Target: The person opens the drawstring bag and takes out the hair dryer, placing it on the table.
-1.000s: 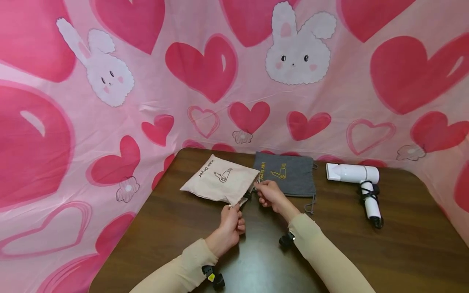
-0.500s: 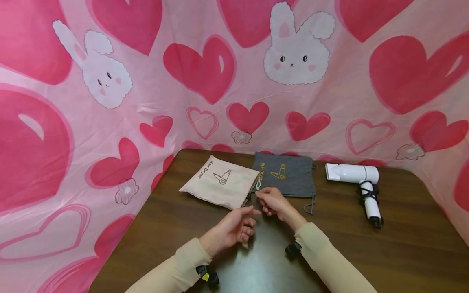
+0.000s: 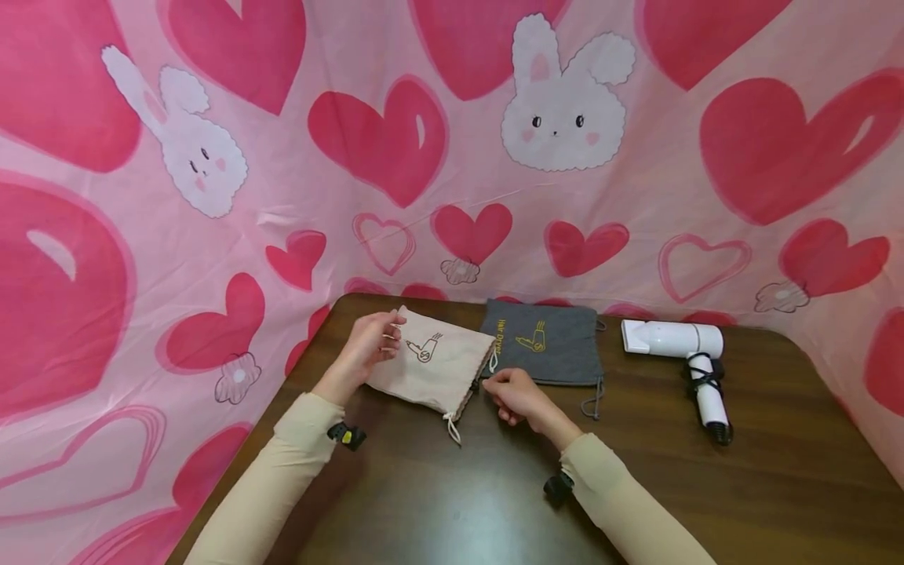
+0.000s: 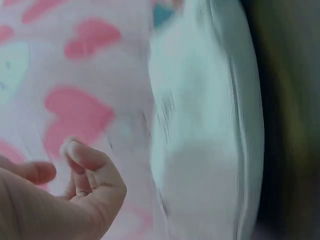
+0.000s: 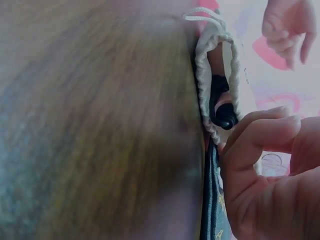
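Note:
A cream drawstring bag [image 3: 434, 357] printed with a hair dryer lies plump on the table, its gathered mouth facing right. White drawstring loops [image 3: 453, 428] hang from the mouth's corners. Inside the mouth, the right wrist view shows a black curved piece [image 5: 223, 107]; the rest of it is hidden. My left hand [image 3: 367, 345] hovers at the bag's far left corner, fingers loosely bent and holding nothing. Beside the mouth is my right hand [image 3: 519, 395], its fingers loosely curled with nothing visible between them. Whether it touches the bag, I cannot tell.
A flat grey drawstring bag [image 3: 547, 345], lettered "Hair Dryer", lies behind the cream one. To the right rests a white hair dryer [image 3: 674, 339], a black cord wound round its handle. A pink heart-print cloth [image 3: 395, 157] hangs behind the brown table [image 3: 452, 502].
My left hand has let go of the drawstring and moved up and left to the bag's far corner. My right hand has released its drawstring loop and stays near the mouth.

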`<act>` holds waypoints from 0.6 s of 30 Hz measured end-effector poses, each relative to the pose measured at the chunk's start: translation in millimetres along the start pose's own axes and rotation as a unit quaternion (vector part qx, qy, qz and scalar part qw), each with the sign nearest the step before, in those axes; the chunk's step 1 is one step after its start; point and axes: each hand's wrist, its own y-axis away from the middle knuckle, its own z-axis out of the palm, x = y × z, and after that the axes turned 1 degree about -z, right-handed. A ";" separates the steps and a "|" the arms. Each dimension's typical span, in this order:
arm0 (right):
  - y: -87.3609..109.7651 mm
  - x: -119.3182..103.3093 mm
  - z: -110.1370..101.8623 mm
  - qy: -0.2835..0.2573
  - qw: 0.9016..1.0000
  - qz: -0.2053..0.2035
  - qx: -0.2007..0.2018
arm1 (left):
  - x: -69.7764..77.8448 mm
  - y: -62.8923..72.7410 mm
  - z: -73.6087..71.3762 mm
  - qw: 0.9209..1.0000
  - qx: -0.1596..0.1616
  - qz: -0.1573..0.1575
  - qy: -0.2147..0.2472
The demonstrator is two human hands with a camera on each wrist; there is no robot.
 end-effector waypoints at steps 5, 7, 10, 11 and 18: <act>-1.3 -2.9 3.6 0.003 1.000 0.004 -0.005 | 4.2 -32.4 -34.8 0.986 0.054 0.027 -0.158; -1.5 -4.0 4.5 0.005 1.000 0.006 -0.007 | 2.3 -42.9 -43.9 0.972 0.059 0.025 -0.226; -2.1 -4.4 5.8 0.010 1.000 0.003 -0.011 | -2.7 -55.7 -53.3 0.950 0.050 0.009 -0.308; -2.3 -4.5 6.3 0.012 1.000 0.001 -0.012 | -4.8 -59.5 -55.4 0.945 0.041 0.002 -0.323; -5.1 -1.9 10.8 0.018 1.000 0.002 -0.014 | -19.6 -74.4 -60.5 0.942 -0.012 -0.056 -0.331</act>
